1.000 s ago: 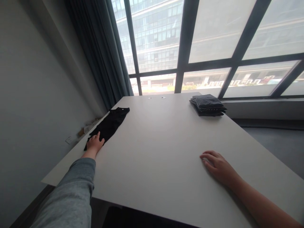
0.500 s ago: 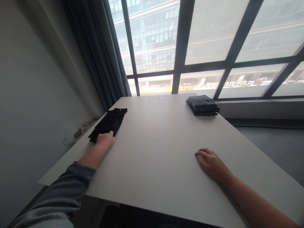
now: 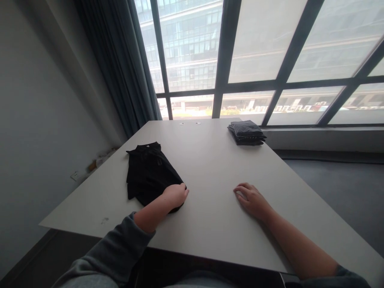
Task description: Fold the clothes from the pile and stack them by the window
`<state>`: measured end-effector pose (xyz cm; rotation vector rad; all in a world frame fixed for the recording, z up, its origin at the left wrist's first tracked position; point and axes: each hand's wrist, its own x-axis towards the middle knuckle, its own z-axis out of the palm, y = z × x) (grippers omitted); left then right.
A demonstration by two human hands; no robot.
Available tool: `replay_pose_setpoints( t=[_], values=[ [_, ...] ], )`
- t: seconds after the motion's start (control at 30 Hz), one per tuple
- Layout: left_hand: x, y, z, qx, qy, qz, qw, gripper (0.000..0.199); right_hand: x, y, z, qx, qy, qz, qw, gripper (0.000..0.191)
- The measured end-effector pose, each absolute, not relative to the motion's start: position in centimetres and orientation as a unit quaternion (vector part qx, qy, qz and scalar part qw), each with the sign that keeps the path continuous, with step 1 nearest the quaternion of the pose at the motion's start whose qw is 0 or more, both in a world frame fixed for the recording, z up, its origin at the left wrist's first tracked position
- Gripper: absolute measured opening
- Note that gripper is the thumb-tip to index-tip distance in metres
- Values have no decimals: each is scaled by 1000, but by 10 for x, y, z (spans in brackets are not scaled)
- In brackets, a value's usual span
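A black shirt point(image 3: 147, 172) lies on the left half of the white table point(image 3: 210, 224), its collar toward the window and a small light label inside the neck. My left hand point(image 3: 176, 195) is closed on the shirt's near right corner, pinching the cloth between thumb and fingers. Part of the near edge is hidden behind that hand and wrist. To the right, my right hand point(image 3: 250, 200) rests on the bare tabletop, holding nothing, with its fingers apart and loosely bent.
A stack of dark folded clothes point(image 3: 246, 133) sits at the table's far right edge. Two small white round fittings point(image 3: 197, 123) are set in the far edge. Behind stand a large window point(image 3: 189, 52) and a dark curtain point(image 3: 120, 60). A wall point(image 3: 39, 132) runs along the left.
My left hand has pulled the shirt rightward and toward me, and more of it now lies spread on the table. My right hand stays resting on the table; the view has shifted slightly.
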<state>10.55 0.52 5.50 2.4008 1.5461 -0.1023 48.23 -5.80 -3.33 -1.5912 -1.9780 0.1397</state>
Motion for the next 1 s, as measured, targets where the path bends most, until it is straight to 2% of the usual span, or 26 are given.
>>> replay_pose_setpoints(
  t=[0.13,0.23,0.3,0.43,0.57,0.8,0.9,1.0],
  values=[
    [91,-12,64,819,532,13,212,48,481,-60,-29,-596,-747,55,289,26],
    [54,-10,56,809,570,84,116,42,477,-63,-25,-587,-756,53,284,24],
    [31,-7,40,814,575,83,27,37,471,-65,-21,-571,-769,52,284,23],
    [19,-8,7,834,550,26,-44,51,452,-70,-14,-507,-813,48,282,23],
    [54,-9,-3,848,528,-15,-32,55,433,-63,-15,-445,-841,58,302,20],
    [129,-45,13,895,446,-18,9,56,416,-38,-1,-435,-804,59,401,23],
    [140,-76,25,930,367,0,31,52,392,-37,15,-395,-841,70,363,23],
    [138,-86,40,939,342,19,45,47,358,-27,21,-366,-876,108,296,35]
  ],
)
